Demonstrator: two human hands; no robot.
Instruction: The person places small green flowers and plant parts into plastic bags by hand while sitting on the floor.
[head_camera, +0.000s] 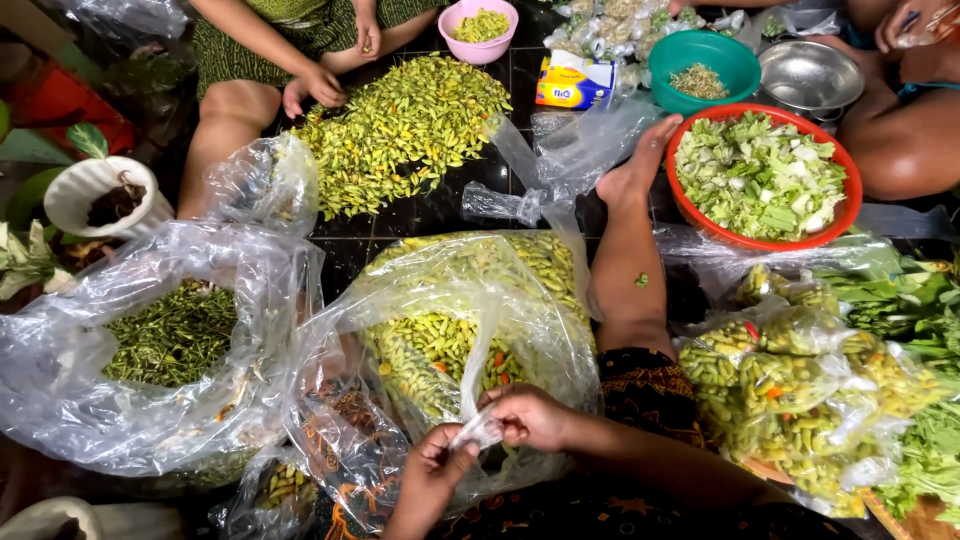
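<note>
My left hand (432, 478) and my right hand (533, 416) both pinch the twisted mouth of a clear plastic bag (470, 330) full of small yellow-green chilies. The bag lies in front of me, over my lap. My leg and foot (628, 220) stretch out to the right of the bag. Beyond the bag a loose heap of yellow-green chilies (405, 125) is spread on the dark floor.
Another person (275, 60) sits at the heap, one hand (318, 90) in the chilies. A big clear bag of green stems (170, 340) is at left, several filled small bags (790, 390) at right. A red basin of chopped greens (845, 215), a teal bowl (745, 55), a steel bowl (812, 75) and a pink bowl (478, 48) stand at the back.
</note>
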